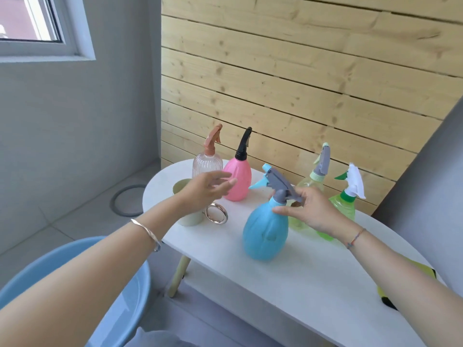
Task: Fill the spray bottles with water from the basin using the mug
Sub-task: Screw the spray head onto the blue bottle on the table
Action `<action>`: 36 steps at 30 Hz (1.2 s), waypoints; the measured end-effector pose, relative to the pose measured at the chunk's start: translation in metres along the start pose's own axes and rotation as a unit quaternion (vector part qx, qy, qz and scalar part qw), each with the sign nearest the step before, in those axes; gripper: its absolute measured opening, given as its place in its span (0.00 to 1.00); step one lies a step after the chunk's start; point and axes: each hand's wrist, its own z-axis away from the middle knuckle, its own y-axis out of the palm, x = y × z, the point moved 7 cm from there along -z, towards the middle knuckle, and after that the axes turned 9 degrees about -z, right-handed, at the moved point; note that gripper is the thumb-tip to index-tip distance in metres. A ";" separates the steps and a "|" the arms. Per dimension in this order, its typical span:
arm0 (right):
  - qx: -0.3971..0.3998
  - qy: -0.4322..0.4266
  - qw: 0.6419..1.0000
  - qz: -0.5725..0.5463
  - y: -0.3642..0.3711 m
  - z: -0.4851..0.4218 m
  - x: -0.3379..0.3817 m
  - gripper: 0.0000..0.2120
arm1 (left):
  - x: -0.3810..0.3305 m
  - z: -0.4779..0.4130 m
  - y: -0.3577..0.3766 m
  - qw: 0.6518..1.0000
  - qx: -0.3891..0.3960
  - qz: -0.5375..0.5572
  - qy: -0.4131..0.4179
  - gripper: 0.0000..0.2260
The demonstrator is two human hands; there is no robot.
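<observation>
Left hand [203, 192] half-hides mug [189, 219]; right hand [313, 212] pinches sprayer [278, 182].

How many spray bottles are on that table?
5: clear ribbed bottle and pink bottle at back left, blue bottle in front in the right hand, pale green bottle and bright green bottle behind that hand. None seems hidden.

No text, label, brand, number or sign readable anywhere. Blue spray bottle [265, 231]: body plain. Pink spray bottle [238, 180], behind-left of blue spray bottle: plain too. Mug [186, 219], left of blue spray bottle: no print legible.
</observation>
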 end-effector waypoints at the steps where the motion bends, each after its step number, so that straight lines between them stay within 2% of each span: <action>1: -0.042 -0.001 0.999 0.013 -0.006 -0.005 0.003 0.12 | -0.001 -0.005 -0.004 1.000 -0.018 -0.015 0.006 0.21; 5: -0.169 -0.023 0.982 0.084 -0.021 -0.027 0.025 0.08 | -0.002 -0.029 -0.005 0.995 -0.084 -0.052 -0.008 0.26; 8: -0.228 -0.038 0.963 0.137 -0.021 -0.046 0.032 0.10 | -0.001 -0.048 -0.004 0.991 -0.090 -0.096 -0.033 0.33; 11: -0.273 -0.013 0.948 0.165 -0.023 -0.063 0.018 0.11 | 0.006 -0.064 -0.003 0.991 -0.082 -0.094 -0.045 0.37; 15: -0.284 0.028 0.934 0.217 -0.020 -0.082 -0.002 0.13 | 0.013 -0.082 0.000 0.992 -0.066 -0.104 -0.038 0.37; 19: -0.314 0.017 0.928 0.200 -0.020 -0.081 -0.009 0.16 | 0.015 -0.095 0.005 0.993 -0.068 -0.090 -0.022 0.36; 25: -0.251 0.035 0.960 0.121 0.002 -0.077 -0.033 0.25 | 0.018 -0.108 0.015 0.989 -0.096 -0.112 -0.015 0.30; 29: -0.240 0.041 0.966 0.088 0.006 -0.080 -0.042 0.23 | 0.020 -0.109 0.013 0.985 -0.118 -0.127 -0.015 0.32; 36: -0.237 0.053 0.968 0.065 0.001 -0.091 -0.048 0.22 | 0.021 -0.114 0.009 0.984 -0.088 -0.152 -0.003 0.32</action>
